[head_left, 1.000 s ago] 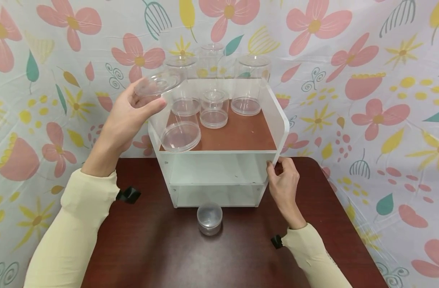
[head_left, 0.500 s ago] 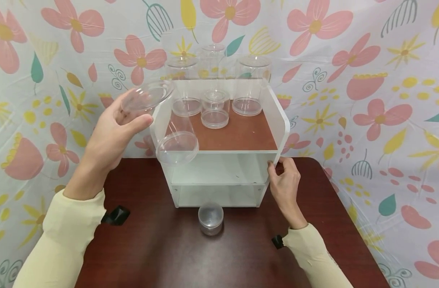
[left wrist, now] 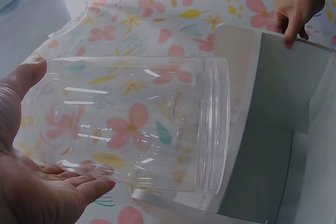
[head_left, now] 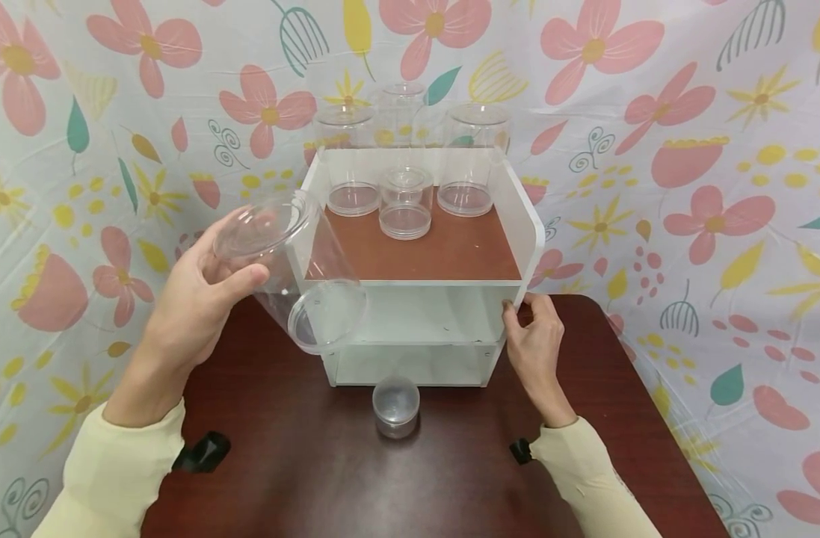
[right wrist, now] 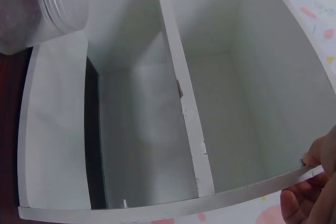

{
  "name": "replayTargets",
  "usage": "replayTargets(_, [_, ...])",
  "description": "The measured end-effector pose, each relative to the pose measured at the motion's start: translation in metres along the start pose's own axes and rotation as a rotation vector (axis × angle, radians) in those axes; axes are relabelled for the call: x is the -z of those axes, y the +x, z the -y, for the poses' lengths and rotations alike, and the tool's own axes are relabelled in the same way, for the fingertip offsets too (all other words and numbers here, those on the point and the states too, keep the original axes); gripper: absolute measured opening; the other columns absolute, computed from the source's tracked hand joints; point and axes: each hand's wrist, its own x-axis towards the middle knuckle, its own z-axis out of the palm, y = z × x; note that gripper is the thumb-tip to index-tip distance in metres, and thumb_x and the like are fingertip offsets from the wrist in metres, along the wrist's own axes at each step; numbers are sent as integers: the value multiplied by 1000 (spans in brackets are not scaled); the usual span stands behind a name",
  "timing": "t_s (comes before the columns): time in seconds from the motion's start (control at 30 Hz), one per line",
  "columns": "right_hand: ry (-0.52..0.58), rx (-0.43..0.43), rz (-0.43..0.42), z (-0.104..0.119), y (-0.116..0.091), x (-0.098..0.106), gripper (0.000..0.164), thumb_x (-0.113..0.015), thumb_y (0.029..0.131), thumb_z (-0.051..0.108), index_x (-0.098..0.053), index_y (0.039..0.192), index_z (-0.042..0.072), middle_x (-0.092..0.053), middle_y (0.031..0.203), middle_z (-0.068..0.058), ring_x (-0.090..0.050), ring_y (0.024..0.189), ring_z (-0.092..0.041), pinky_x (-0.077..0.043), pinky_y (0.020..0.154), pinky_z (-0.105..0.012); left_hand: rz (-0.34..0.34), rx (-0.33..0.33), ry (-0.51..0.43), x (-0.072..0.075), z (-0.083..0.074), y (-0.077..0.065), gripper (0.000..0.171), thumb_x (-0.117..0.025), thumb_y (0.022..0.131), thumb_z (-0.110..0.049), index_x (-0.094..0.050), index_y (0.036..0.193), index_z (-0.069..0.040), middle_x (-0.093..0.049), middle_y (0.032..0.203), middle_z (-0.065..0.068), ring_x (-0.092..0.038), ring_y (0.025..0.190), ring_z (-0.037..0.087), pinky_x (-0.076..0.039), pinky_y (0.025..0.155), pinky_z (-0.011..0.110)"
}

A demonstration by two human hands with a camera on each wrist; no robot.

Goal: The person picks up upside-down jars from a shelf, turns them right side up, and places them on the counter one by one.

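Note:
My left hand (head_left: 194,299) grips a large clear plastic jar (head_left: 322,254) by one end, thumb on the near side and fingers around the far side. The jar is tilted, its ridged rim end pointing down and right, in front of the white shelf's left side. In the left wrist view the clear jar (left wrist: 131,124) looks hollow, with the thumb and fingers on either side of it. My right hand (head_left: 536,340) pinches the right side panel of the white shelf unit (head_left: 527,224). The right wrist view shows those fingers (right wrist: 320,150) at the panel's edge.
Several clear jars stand on the shelf's brown top, among them a tall jar (head_left: 473,161) at right and a short jar (head_left: 405,205) in front. A small clear container (head_left: 396,407) sits on the dark table (head_left: 450,478) before the shelf. A floral cloth (head_left: 652,187) hangs behind.
The left hand has moved down and left with the large jar, bringing it off the brown top to in front of the shelf and tilting it more. The right hand has stayed at the panel.

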Motion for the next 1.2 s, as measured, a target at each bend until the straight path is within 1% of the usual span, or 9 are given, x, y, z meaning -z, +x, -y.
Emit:
replayTargets(0.17, [-3,0,-3,0,0,0,10,-74,90,-3,-69,96,-9,-64,89,-21,-58,76,-33,-38,68,-26,-6,-8,-1,2,6,-15,67,-63,94,7,-38,154,-5,-53,150,9,-58,126,22,-47,100,24])
replayTargets(0.33, [2,5,-16,0,1,1,9,-74,90,-1,-70,95,-8,-64,87,-20,-60,74,-33,-40,68,-23,10,-19,-1,0,15,-27,66,-64,93,9,-41,153,-5,-55,148,10,-56,125,23,-48,95,24])
replayTargets(0.43, [6,3,-18,0,1,1,9,-74,91,-1,-70,96,-8,-63,87,-20,-61,75,-33,-40,68,-22,18,-12,-3,-1,21,-32,68,-62,92,10,-39,154,-3,-55,147,11,-55,128,22,-48,98,24])
replayTargets(0.5, [5,-2,-13,-1,1,1,10,-73,91,-1,-70,96,-9,-63,88,-21,-61,75,-33,-41,68,-22,12,12,3,0,26,-35,69,-62,92,9,-37,156,-2,-55,146,10,-55,126,22,-48,98,23])
replayTargets(0.67, [-4,-13,9,-1,0,0,11,-73,92,-1,-69,97,-9,-62,88,-21,-60,75,-31,-40,68,-19,1,65,7,3,42,-46,70,-63,95,5,-33,158,-1,-53,149,4,-56,128,18,-47,99,22])
replayTargets(0.77, [-13,-7,9,-2,0,0,11,-73,91,0,-68,97,-9,-62,88,-20,-59,74,-29,-41,68,-17,19,57,-8,2,54,-51,70,-60,95,10,-31,158,-1,-51,153,5,-55,135,16,-46,104,23])
replayTargets(0.87, [-14,-2,1,-3,0,0,11,-73,91,0,-68,96,-9,-62,87,-20,-59,74,-28,-41,68,-16,33,49,-34,0,66,-55,70,-58,95,13,-31,157,-2,-48,155,7,-53,137,15,-44,107,24])
replayTargets(1.07, [12,4,16,-4,-1,1,10,-74,91,-1,-69,97,-8,-63,90,-21,-61,76,-29,-43,71,-12,38,58,-63,-4,83,-65,66,-57,96,12,-36,155,-5,-47,156,10,-53,137,17,-46,104,25])
replayTargets(1.2, [23,9,13,-5,-1,0,11,-74,89,-2,-69,97,-8,-64,90,-20,-62,77,-30,-44,71,-13,25,68,-90,-7,93,-72,67,-57,96,11,-32,157,-2,-45,157,14,-53,138,18,-43,109,26])
